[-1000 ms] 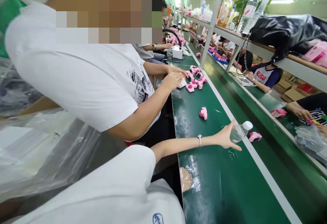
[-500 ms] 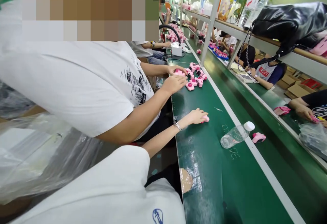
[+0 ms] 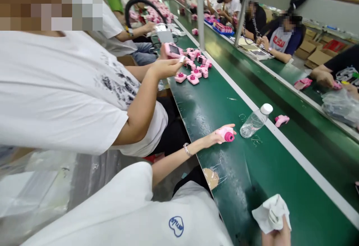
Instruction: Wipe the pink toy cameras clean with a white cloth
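Observation:
A pink toy camera (image 3: 225,133) with a dark pink lens rests in my left hand (image 3: 215,138), its lens turned toward the lower right. The hand is raised a little over the green bench (image 3: 207,107), and a metal bracelet circles the wrist. At the lower right, my right hand (image 3: 276,234) pinches a crumpled white cloth (image 3: 273,214). The cloth hides part of its fingers. Ahead of my left hand a clear plastic bottle (image 3: 254,124) with a white cap stands on the bench.
A co-worker in a white shirt (image 3: 84,88) sits close on my left, holding another pink camera (image 3: 172,50). Several pink cameras (image 3: 193,70) lie past that person's hands. One more camera (image 3: 282,120) lies beyond the white strip (image 3: 297,152). Metal shelf posts (image 3: 200,14) rise farther off.
My left hand has picked the camera up off the bench and turned palm upward. My right hand has come into view with the cloth. The co-worker has lifted a camera.

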A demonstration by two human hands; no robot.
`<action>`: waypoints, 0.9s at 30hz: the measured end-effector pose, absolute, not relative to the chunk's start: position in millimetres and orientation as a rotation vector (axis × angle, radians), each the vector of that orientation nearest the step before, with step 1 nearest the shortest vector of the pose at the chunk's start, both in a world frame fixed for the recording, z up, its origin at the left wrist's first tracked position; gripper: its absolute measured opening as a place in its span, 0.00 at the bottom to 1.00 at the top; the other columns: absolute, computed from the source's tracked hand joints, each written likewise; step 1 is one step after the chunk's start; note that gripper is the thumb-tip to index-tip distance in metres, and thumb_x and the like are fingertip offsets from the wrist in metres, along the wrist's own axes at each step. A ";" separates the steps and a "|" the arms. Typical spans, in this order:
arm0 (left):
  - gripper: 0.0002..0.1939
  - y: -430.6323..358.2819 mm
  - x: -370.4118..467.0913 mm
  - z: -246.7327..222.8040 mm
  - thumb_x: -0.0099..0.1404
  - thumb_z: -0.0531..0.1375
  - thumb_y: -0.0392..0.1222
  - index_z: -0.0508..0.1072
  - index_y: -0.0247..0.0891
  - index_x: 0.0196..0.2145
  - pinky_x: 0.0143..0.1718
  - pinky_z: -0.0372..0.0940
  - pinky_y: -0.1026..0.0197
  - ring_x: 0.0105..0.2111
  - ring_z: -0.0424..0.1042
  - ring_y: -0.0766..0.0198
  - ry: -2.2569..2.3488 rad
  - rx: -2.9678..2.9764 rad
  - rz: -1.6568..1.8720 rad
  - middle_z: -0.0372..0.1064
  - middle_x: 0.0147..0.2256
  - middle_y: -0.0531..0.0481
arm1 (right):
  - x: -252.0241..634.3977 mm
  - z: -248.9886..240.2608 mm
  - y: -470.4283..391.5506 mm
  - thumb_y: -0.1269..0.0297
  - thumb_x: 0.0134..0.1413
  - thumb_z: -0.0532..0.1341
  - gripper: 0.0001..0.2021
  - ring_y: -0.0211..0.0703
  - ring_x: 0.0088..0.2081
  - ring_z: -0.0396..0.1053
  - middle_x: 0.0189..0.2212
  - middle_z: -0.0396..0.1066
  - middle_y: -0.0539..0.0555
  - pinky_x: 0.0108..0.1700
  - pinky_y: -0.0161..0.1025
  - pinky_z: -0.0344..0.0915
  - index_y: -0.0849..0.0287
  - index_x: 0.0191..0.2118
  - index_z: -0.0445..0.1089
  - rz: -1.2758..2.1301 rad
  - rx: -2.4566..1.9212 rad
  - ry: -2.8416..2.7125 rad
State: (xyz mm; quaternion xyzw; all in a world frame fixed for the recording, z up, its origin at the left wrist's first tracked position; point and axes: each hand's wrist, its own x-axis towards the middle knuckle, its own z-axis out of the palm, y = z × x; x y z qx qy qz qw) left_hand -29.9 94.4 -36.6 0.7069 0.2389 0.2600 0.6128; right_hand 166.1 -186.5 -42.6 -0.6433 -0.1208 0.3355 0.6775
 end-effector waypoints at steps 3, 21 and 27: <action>0.50 42.3 -14.3 -18.2 0.59 0.44 0.64 0.54 0.24 0.68 0.41 0.70 0.49 0.44 0.78 0.44 0.345 1.411 0.491 0.69 0.54 0.27 | 149.7 -23.8 -174.7 0.58 0.47 0.70 0.11 0.38 0.28 0.67 0.27 0.71 0.47 0.29 0.34 0.65 0.58 0.34 0.73 0.475 -1.492 -0.252; 0.37 -23.7 24.8 13.7 0.59 0.59 0.70 0.80 0.31 0.46 0.47 0.67 0.56 0.43 0.77 0.50 0.364 0.736 0.377 0.80 0.40 0.39 | 119.8 14.7 -163.1 0.69 0.60 0.61 0.06 0.35 0.26 0.70 0.28 0.75 0.49 0.30 0.31 0.64 0.57 0.40 0.76 -0.095 -1.732 -1.227; 0.42 -37.3 31.5 13.5 0.57 0.57 0.75 0.78 0.32 0.47 0.44 0.68 0.57 0.43 0.76 0.52 0.391 0.831 0.340 0.79 0.42 0.39 | 128.6 24.7 -176.5 0.58 0.58 0.67 0.11 0.37 0.23 0.64 0.24 0.71 0.50 0.26 0.33 0.58 0.62 0.37 0.77 -0.151 -1.789 -0.684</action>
